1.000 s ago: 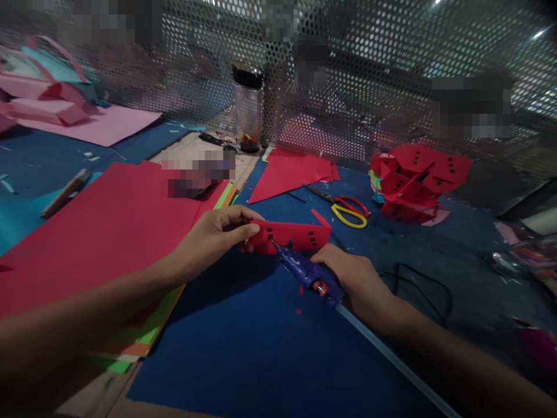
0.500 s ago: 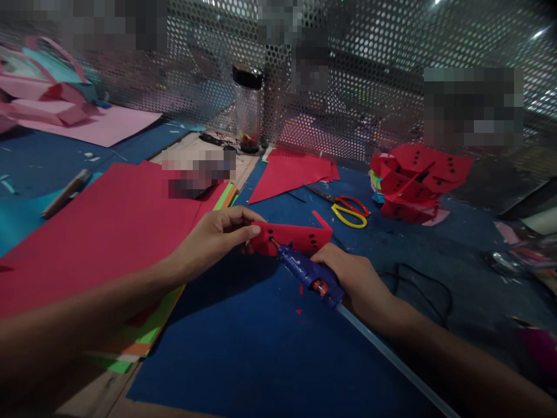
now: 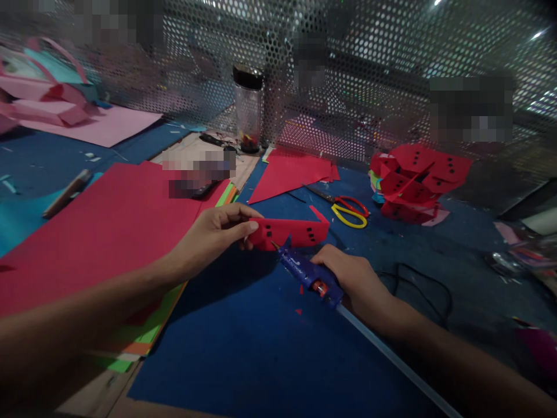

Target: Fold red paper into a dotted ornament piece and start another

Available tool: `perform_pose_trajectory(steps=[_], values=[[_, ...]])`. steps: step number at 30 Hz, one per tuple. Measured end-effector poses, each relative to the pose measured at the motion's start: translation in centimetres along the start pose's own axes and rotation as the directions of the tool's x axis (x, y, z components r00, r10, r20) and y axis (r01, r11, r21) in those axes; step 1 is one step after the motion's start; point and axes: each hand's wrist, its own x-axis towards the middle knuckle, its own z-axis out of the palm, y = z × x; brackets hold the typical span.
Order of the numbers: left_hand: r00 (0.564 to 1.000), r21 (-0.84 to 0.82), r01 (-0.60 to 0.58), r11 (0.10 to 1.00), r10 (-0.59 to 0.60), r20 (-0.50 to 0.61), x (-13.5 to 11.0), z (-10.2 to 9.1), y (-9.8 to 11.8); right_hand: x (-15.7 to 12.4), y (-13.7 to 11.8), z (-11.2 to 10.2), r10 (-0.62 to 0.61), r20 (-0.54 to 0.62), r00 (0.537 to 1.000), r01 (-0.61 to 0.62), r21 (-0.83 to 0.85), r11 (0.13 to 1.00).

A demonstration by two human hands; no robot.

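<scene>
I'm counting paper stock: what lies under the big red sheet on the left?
Beneath the big red sheet, green and orange sheet edges poke out along its right side. How many sheets, and how far they extend, is covered.

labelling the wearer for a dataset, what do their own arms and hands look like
Left forearm and right forearm are bare to the picture's edge, no sleeves showing. The left hand and right hand are ungloved; no ring, watch or wristband is visible.
</scene>
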Motion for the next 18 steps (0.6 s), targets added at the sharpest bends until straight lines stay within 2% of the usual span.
perform_pose_trajectory(steps=[18], values=[[1.000,0.014,0.008,1.000,-0.008,-0.004,-0.09,0.07,0.38,0.07,-0.18,-0.07,0.026,0.015,1.000,-0.026,0.010,1.000]])
